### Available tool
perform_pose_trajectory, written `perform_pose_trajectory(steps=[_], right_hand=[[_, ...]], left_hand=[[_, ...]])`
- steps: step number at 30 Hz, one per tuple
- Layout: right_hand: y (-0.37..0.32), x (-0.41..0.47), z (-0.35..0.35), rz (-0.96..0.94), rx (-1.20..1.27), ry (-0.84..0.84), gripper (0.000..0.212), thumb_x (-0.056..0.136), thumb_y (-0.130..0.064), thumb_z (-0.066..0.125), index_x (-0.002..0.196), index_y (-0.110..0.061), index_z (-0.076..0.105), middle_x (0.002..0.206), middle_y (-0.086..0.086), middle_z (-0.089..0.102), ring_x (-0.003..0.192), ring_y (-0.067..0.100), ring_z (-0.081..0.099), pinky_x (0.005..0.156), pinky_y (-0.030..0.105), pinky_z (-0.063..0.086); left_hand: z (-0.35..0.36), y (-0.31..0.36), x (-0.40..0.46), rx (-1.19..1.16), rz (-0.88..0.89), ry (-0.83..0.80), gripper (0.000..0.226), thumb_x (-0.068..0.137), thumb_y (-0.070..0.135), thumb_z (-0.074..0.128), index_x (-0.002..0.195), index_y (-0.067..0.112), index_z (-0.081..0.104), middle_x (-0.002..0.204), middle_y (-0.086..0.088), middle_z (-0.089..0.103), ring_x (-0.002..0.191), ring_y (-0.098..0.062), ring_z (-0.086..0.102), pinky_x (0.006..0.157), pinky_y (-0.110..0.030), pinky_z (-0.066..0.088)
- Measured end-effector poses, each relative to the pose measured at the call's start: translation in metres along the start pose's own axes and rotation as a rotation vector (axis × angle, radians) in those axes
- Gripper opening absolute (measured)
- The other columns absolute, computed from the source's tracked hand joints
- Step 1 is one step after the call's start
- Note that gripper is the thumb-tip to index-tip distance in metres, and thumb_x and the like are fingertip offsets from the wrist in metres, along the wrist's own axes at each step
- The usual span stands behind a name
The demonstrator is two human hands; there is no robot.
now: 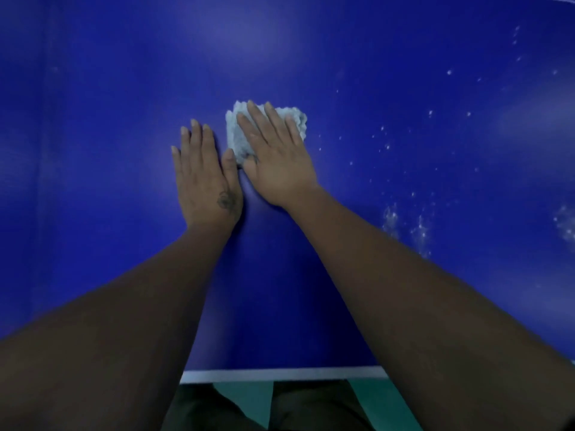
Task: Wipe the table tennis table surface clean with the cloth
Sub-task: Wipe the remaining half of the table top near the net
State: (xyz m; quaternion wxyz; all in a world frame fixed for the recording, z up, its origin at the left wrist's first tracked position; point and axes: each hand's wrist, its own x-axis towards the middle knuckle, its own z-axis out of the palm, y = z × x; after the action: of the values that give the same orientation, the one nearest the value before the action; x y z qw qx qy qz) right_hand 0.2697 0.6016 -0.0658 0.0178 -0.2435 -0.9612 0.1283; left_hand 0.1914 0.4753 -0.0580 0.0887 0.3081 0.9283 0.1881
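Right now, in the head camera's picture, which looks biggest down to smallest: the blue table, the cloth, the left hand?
1. Blue table, filling most of the view.
2. Left hand, flat on the table.
3. Cloth, partly hidden under the right hand, so its full size is unsure.

A pale grey, nubbly cloth (241,135), folded into a wad, lies flat mid-table on the blue table tennis table (109,88); white specks (404,181) scatter the surface to its right.
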Motion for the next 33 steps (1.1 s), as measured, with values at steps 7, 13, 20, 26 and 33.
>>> perform_pose_trajectory(steps=[7,13,20,26,33], right_hand=[[0.087,0.101,-0.038,0.057,-0.013,-0.090,0.074,0.099,-0.042,0.026,0.170,-0.021,0.023,0.178,0.000,0.016,0.165,0.025,0.009,0.133,0.047,-0.002],[0.155,0.165,-0.061,0.158,-0.014,-0.096,0.073,0.102,-0.043,0.031,0.171,-0.023,0.018,0.179,0.000,0.011,0.166,0.025,0.006,0.134,0.047,-0.001],[0.180,0.159,-0.067,0.234,0.014,-0.023,0.069,0.105,-0.039,0.029,0.170,-0.020,0.021,0.179,0.003,0.014,0.165,0.027,0.008,0.134,0.048,0.002],[0.106,0.005,-0.045,0.039,0.048,-0.073,0.067,0.108,-0.033,0.042,0.170,-0.016,0.022,0.179,0.007,0.012,0.166,0.029,0.006,0.133,0.054,0.008],[0.128,0.031,-0.037,-0.011,-0.002,-0.011,0.063,0.114,-0.046,0.037,0.168,-0.016,0.029,0.177,0.005,0.020,0.165,0.029,0.013,0.132,0.055,0.014]], left_hand=[[0.028,0.042,0.067,0.094,-0.001,0.041,0.066,0.114,0.043,0.020,0.167,0.004,0.025,0.176,-0.011,0.018,0.164,-0.028,0.009,0.133,-0.048,0.006],[0.035,0.043,0.067,0.224,0.036,0.071,0.066,0.114,0.044,0.028,0.167,0.006,0.023,0.177,-0.010,0.015,0.165,-0.030,0.007,0.133,-0.051,0.007],[0.039,0.042,0.070,0.202,0.065,0.105,0.062,0.113,0.036,0.035,0.165,0.003,0.028,0.175,-0.013,0.021,0.164,-0.032,0.012,0.132,-0.053,0.011],[0.041,0.041,0.070,0.188,0.067,0.117,0.062,0.113,0.035,0.037,0.165,0.003,0.029,0.175,-0.013,0.021,0.164,-0.032,0.012,0.132,-0.055,0.012],[0.041,0.040,0.070,0.170,0.070,0.123,0.062,0.113,0.035,0.038,0.165,0.003,0.029,0.175,-0.013,0.022,0.164,-0.032,0.013,0.132,-0.054,0.012]])
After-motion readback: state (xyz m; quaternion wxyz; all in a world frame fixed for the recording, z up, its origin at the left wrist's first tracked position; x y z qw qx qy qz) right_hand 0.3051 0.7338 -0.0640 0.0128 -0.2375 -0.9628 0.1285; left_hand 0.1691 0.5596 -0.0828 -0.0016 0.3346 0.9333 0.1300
